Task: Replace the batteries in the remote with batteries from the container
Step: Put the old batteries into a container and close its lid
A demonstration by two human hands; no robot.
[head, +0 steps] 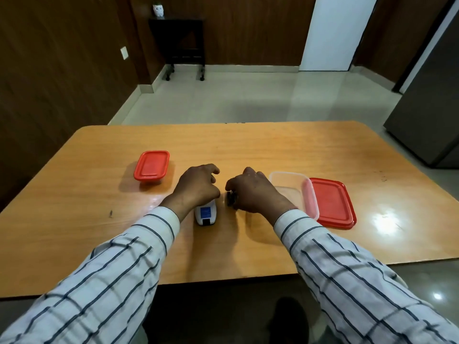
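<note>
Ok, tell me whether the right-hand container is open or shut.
Open. The clear container has no lid on; its red lid lies flat on the table, beside its right rim.

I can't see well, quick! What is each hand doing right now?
Left hand: resting on the white remote.
Right hand: curled on small dark things, maybe batteries; cannot tell.

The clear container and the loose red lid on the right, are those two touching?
Touching. The head view shows the clear container with its right edge resting on top of the loose red lid, whose red shows through the container's wall.
</note>
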